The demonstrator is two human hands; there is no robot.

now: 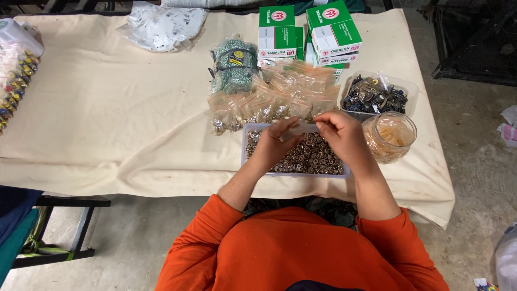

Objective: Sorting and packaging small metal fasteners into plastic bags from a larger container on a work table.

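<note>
Left hand and right hand pinching small clear bag, over tray of metal snaps

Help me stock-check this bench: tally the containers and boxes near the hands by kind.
Green-and-white boxes: 4 visible, stacked, maybe more behind
Clear trays: 2, one of metal rings, one of dark hardware
Clear jar: 1
Total: 7
Both hands, left and right, hold one small clear bag.
</note>
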